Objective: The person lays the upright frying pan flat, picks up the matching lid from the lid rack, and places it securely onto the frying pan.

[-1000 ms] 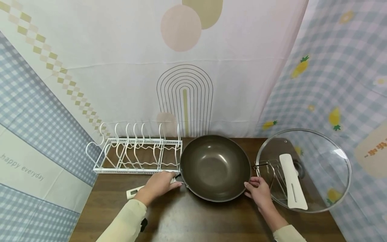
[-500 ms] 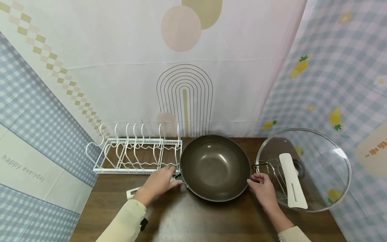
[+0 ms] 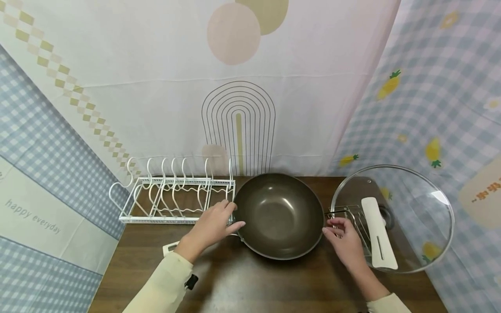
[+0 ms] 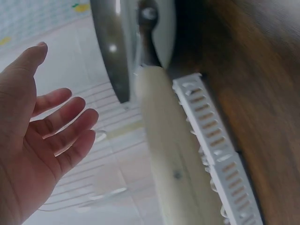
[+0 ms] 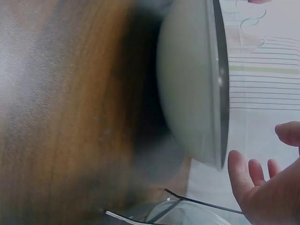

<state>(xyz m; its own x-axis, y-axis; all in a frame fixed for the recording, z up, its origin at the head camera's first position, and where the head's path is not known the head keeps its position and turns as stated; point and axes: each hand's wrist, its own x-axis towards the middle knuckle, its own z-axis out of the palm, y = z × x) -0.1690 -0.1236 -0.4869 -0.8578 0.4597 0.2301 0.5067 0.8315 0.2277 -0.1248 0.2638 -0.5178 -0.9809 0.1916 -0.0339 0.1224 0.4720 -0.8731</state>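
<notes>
A wok [image 3: 278, 217], dark inside and pale outside, stands on the wooden table. Its cream handle [image 4: 161, 131] points left, mostly covered by my left hand in the head view. My left hand [image 3: 213, 224] hovers over the handle, thumb toward the wok's rim. In the left wrist view its fingers are spread and loosely bent, apart from the handle, holding nothing. My right hand [image 3: 346, 243] is at the wok's right rim, between it and the glass lid [image 3: 415, 208]. In the right wrist view its thumb and fingers are parted, with nothing between them.
A white wire rack [image 3: 176, 200] with upright curved dividers stands left of the wok. The lid, with an upright cream handle [image 3: 379, 234], leans over a wire stand [image 3: 354, 217] at right. Patterned cloth [image 3: 305, 108] hangs behind and on both sides.
My left hand has lifted off the wok's handle, its fingers moving up toward the rim. My right hand has drawn off the rim, slightly to the right. The wok stays in place.
</notes>
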